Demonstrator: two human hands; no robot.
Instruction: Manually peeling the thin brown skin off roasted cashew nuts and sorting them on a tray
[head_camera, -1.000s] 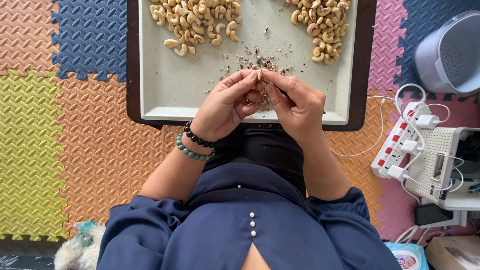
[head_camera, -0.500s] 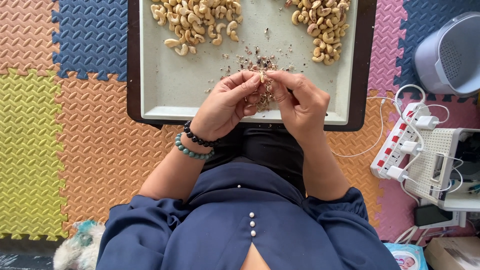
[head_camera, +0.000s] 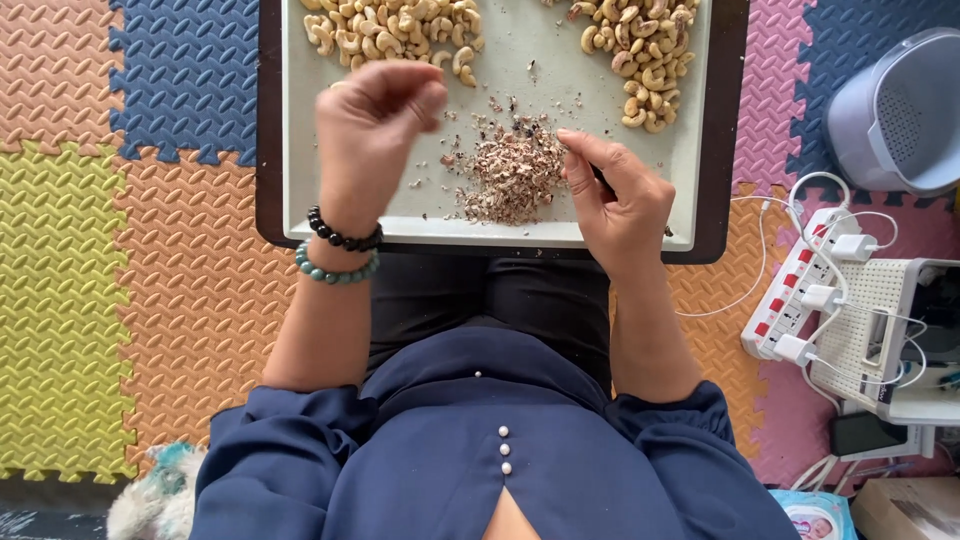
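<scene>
My left hand (head_camera: 368, 140) hovers over the left part of the pale tray (head_camera: 420, 225), just below a pile of light peeled cashews (head_camera: 390, 30). Its fingertips are curled together, and whatever may be inside them is hidden. My right hand (head_camera: 620, 200) rests on the tray's near right part, touching the right side of a heap of brown nut skins (head_camera: 510, 170). Its fingers are closed, with what looks like a thin dark tool showing between them. A second pile of cashews (head_camera: 640, 50), some with brown skin on, lies at the far right of the tray.
The tray lies on a dark board (head_camera: 268, 150) over my lap, on coloured foam floor mats (head_camera: 120, 250). To the right are a white power strip with plugs and cables (head_camera: 800, 290), a white device (head_camera: 880, 330) and a grey basket (head_camera: 900, 110).
My hands were together over the skin heap, working one nut. They have separated: the left hand has gone up and left toward the peeled pile, and the right has stayed by the skins.
</scene>
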